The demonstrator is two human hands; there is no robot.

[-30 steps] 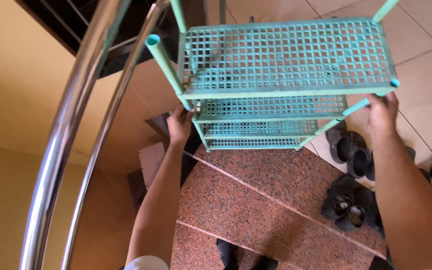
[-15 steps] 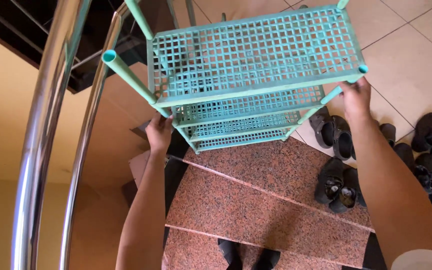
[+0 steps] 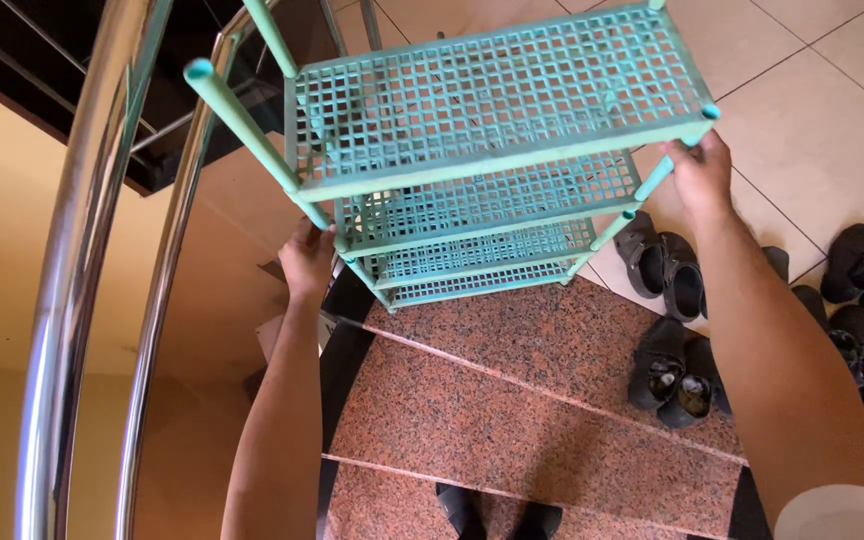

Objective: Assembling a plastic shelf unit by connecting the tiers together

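Lifted slightly, rack (image 3: 492,100) stays gripped by left hand (image 3: 307,262) and right hand (image 3: 700,172), railing (image 3: 82,260) close beside.

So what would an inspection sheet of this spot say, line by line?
Surface: reddish granite steps leading down to a pale tiled floor.
Job's things: a teal plastic rack with four mesh shelves, tilted and held off the steps.
Clutter: dark shoes in pairs on the floor and at the edge of the steps.
Hands: left hand grips the rack's near left post; right hand grips the near right post.
Cables: nothing seen.
Surroundings: chrome railing on the left, yellow wall beyond it.
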